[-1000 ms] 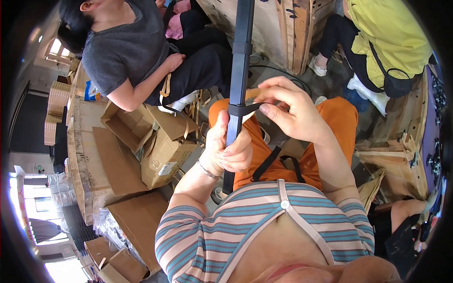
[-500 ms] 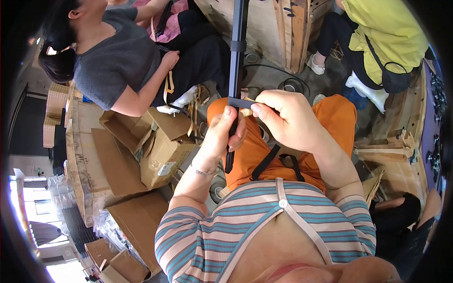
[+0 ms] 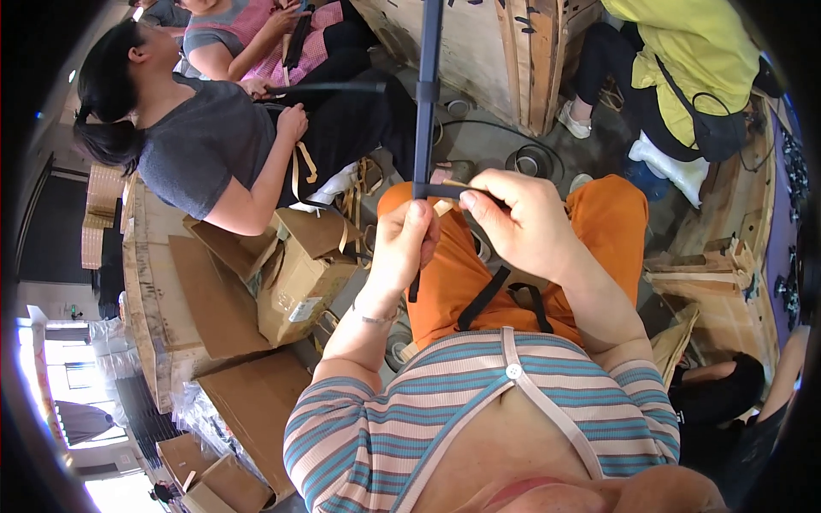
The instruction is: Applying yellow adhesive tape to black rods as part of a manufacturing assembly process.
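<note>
A long dark bar (image 3: 429,51) runs from the top edge down between my hands, with a black band (image 3: 428,91) around it higher up. My left hand (image 3: 400,244) is closed round the bar's lower part, thumb along it. A short black strip (image 3: 440,190) crosses the bar and reaches to the right. My right hand (image 3: 520,224) pinches the strip's free end between thumb and fingers. A small pale piece shows between my hands; its kind is too small to tell. The bar's lower tip sticks out below my left hand, over my orange-trousered legs.
On my left sits a person in a grey top (image 3: 197,141); another in a yellow top (image 3: 693,68) is at the far right. Open cardboard boxes (image 3: 312,278) stand at left. Wooden crates (image 3: 534,60) rise ahead, and tape rolls (image 3: 530,161) lie on the floor.
My hands keep their grip on the bar and strip, nearly in place. The grey-topped person has shifted, and a dark bar now shows across that person's lap.
</note>
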{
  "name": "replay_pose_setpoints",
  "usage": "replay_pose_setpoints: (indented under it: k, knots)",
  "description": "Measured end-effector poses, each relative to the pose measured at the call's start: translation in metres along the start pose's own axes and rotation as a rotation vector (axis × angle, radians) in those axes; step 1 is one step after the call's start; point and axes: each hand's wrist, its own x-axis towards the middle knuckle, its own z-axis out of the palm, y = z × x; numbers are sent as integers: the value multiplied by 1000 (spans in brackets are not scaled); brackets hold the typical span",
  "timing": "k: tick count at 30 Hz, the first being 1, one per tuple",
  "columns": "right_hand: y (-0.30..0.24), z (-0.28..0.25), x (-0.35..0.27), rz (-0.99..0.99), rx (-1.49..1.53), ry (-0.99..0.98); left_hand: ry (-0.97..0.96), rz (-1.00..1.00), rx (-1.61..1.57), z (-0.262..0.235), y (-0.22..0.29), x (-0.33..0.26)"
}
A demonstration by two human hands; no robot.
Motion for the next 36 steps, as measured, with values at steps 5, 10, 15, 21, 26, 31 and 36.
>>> replay_pose_setpoints:
  k: [5, 10, 15, 21, 26, 31, 36]
  knots:
    - [1, -1, -3, 88, 20, -35, 102, 166, 270, 2, 10, -2]
    - [6, 7, 0, -71, 159, -76, -5, -17, 99, -14, 7, -5]
    - [6, -2, 2, -16, 137, -233, -62, -108, 4, -18, 7, -10]
    - [9, 8, 4, -53, 246, -140, -336, -229, -286, -23, 6, -3]
    - [24, 19, 5, -30, 156, -67, -204, -233, -173, -15, 6, 0]
    - [18, 30, 10, -180, 119, 140, -202, -249, -248, -22, 5, 0]
    - [24, 27, 8, -200, 161, 89, -250, -300, -311, -16, 3, 1]
